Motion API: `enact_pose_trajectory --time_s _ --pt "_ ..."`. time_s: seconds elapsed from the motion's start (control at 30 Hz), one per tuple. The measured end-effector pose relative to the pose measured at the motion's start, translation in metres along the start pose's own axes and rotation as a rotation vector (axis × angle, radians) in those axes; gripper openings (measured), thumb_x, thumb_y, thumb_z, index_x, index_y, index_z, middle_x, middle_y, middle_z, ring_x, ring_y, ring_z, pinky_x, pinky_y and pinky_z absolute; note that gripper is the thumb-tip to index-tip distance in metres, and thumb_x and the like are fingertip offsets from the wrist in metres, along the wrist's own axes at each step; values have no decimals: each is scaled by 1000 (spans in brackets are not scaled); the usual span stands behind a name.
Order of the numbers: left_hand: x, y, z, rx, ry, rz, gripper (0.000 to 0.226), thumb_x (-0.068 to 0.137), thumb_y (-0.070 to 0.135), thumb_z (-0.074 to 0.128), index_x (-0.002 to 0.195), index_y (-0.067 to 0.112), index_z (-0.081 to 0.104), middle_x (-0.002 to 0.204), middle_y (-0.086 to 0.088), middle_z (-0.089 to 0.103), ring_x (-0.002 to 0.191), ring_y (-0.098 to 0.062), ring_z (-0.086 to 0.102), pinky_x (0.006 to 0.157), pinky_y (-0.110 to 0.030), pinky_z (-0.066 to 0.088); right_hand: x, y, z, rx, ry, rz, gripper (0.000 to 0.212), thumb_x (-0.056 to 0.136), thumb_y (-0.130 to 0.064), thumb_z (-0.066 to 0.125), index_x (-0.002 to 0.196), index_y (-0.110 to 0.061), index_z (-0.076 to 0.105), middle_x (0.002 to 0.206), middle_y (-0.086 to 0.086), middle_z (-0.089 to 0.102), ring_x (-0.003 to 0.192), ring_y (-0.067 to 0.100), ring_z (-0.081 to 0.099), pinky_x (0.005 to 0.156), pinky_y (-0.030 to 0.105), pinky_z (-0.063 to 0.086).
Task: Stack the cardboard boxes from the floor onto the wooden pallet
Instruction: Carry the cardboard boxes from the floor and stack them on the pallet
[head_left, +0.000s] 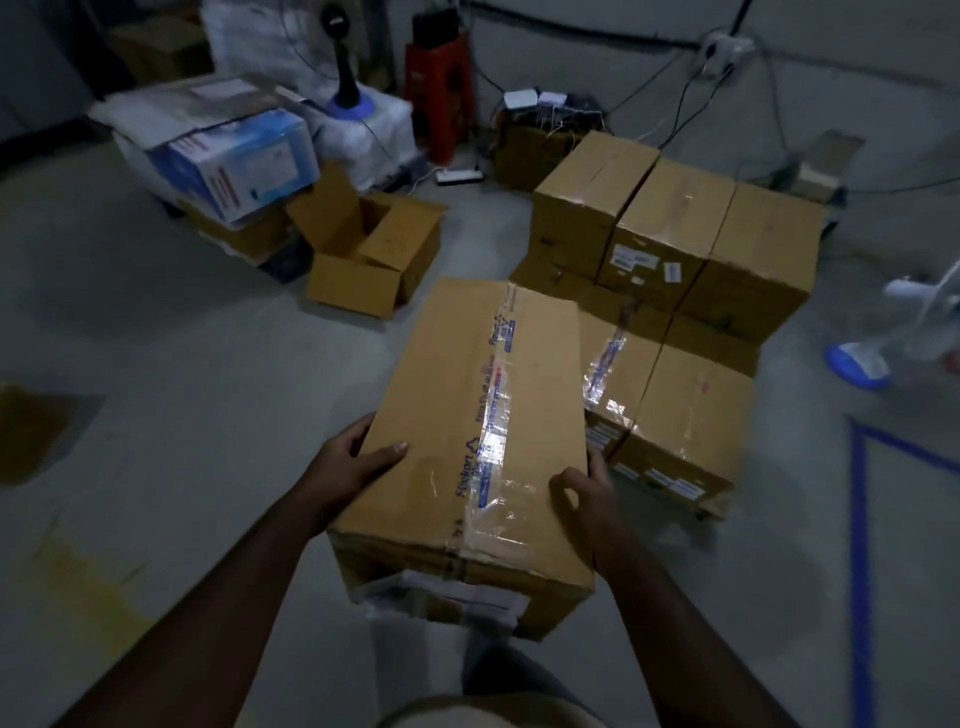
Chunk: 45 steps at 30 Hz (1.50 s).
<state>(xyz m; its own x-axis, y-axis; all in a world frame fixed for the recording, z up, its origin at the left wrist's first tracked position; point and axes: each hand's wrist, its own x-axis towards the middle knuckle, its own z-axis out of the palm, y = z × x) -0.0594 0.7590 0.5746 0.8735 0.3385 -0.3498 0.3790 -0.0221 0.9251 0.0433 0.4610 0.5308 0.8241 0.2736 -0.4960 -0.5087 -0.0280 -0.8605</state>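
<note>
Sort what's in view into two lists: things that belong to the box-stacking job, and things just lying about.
Part of the job:
- taped cardboard box, carried by the left hand and right hand
- stacked cardboard boxes ahead on the right; the pallet beneath is hardly visible

Just lying about:
- open empty carton
- blue and white printed box
- red plastic stool
- white pedestal fan
</note>
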Motion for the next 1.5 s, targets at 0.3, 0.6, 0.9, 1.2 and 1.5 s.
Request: enact_pose_trajectory --time_s 0.3,0.6,0.9,1.2,1.5 --pt "205 83 -8 53 -66 -14 47 88 30 78 133 30 64 117 6 75 101 -19 74 80 -38 62 170 -103 17 35 61 -24 70 91 -8 65 153 -28 38 131 12 63 116 34 62 93 47 55" --pt "441 111 -39 165 -271 -46 48 91 22 76 135 24 58 119 1 73 98 -17 74 72 -30 60 329 -157 63 18 181 -22 67 91 -13 72 147 -39 45 130 5 67 115 29 69 87 44 61" --pt "630 109 -3 310 -288 -140 57 91 16 75 141 20 48 124 -4 66 104 -22 66 88 -43 56 483 -195 67 -43 359 82 70 98 -13 62 155 -43 33 142 3 58 121 28 62 98 58 56" --pt "745 69 61 404 -288 -155 66 89 21 75 144 27 40 130 6 61 117 -20 63 97 -43 53 608 -172 17 -51 476 107 74 100 -5 61 161 -31 28 158 7 44 137 29 47 104 46 45" --pt "793 32 96 455 -256 -210 80 87 22 79 153 21 33 141 -1 58 121 -21 61 101 -44 52 665 -132 -7 -82 496 210 73 103 -6 58 164 -26 22 162 3 37 141 21 42 111 41 40"
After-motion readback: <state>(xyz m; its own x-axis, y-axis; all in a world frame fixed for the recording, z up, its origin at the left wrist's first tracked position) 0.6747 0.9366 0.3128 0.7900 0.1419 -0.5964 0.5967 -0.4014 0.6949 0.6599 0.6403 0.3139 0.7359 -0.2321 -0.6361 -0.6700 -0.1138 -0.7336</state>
